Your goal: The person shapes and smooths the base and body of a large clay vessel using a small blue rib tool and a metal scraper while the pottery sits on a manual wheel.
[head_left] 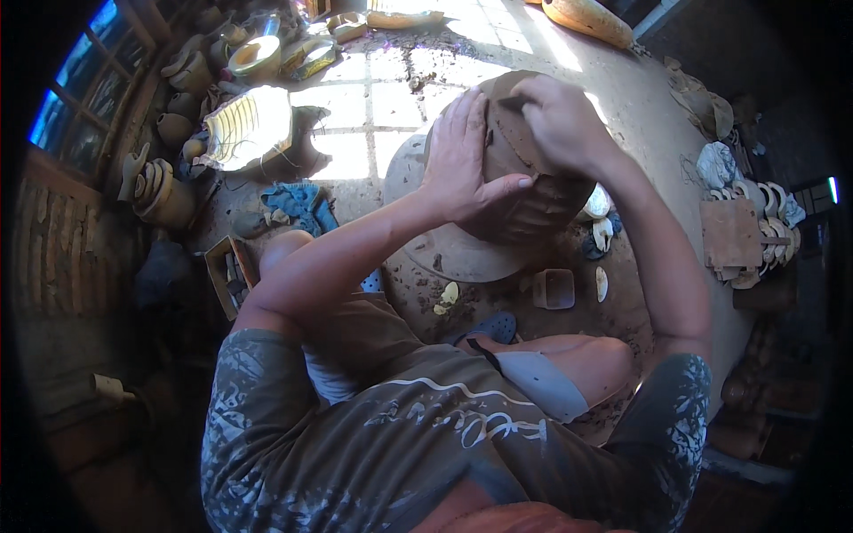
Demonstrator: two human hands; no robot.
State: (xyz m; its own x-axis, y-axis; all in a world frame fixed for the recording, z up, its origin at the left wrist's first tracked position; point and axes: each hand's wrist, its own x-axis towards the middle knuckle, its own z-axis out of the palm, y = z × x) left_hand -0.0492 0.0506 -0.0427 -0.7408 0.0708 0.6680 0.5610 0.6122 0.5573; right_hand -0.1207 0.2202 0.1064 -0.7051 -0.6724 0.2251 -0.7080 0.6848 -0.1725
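A large brown wet clay vessel (542, 209) stands in front of me on a round pale disc (466, 256). My left hand (458, 160) lies flat along its left side, fingers stretched out and thumb spread across the clay. At the vessel's upper right, my right hand (569, 124) is curled closed against the clay. Its fingertips are turned away, so whatever it may hold is hidden. Ridges and a rough seam mark the clay between my hands.
Near the disc are a small square plastic tub (554, 290) and pale yellowish pieces (447, 298). A blue cloth (302, 206) and a ribbed white basin (249, 129) lie left, beside several pots (166, 194). A wooden box (231, 275) sits by my knee. Ring-shaped pieces (771, 222) stand right.
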